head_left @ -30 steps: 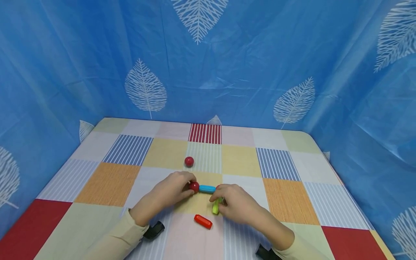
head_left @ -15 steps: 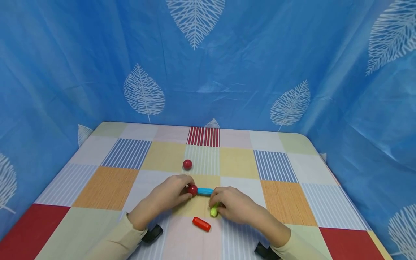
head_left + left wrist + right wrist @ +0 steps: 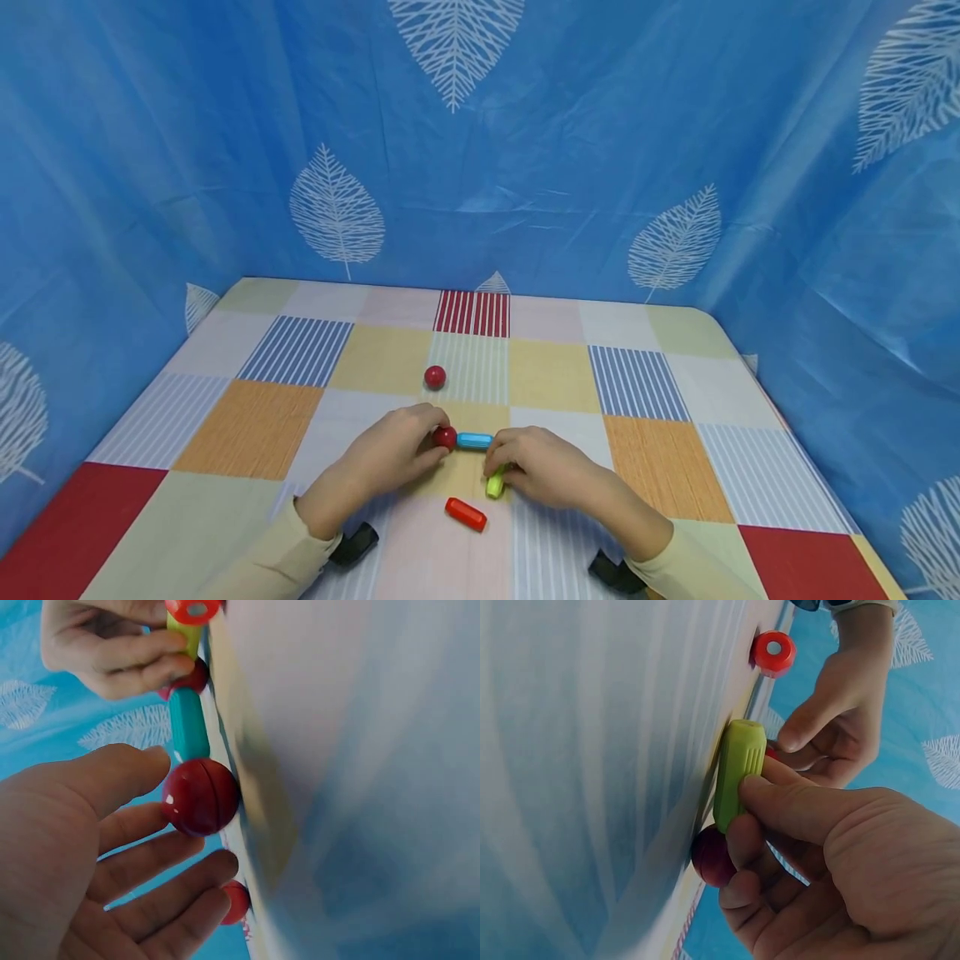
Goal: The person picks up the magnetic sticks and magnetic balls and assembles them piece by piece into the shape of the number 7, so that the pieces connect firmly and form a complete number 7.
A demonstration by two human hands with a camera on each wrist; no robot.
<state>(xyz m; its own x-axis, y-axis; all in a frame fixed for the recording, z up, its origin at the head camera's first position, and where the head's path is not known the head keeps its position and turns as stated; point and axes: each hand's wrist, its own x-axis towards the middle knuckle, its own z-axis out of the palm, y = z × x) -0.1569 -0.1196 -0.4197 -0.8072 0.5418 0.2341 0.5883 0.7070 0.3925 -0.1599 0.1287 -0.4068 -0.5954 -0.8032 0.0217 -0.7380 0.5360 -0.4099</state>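
Observation:
My left hand holds a red ball between thumb and fingers at the middle of the table. A blue ribbed toy rod runs from that ball to another red ball, mostly hidden behind my right hand in the head view. My right hand pinches a light green ribbed toy rod between thumb and index finger. One end of the green rod meets the second red ball, and its free end points toward me.
Nearer to me lies a loose red toy rod, with a round hole in its end. Beyond the hands sits a third red ball. A patchwork cloth covers the table, and a blue leaf-print curtain hangs around it.
The green rod has shifted slightly within the right hand, with less of it showing now. Both hands stay almost in place; the left still holds its red ball.

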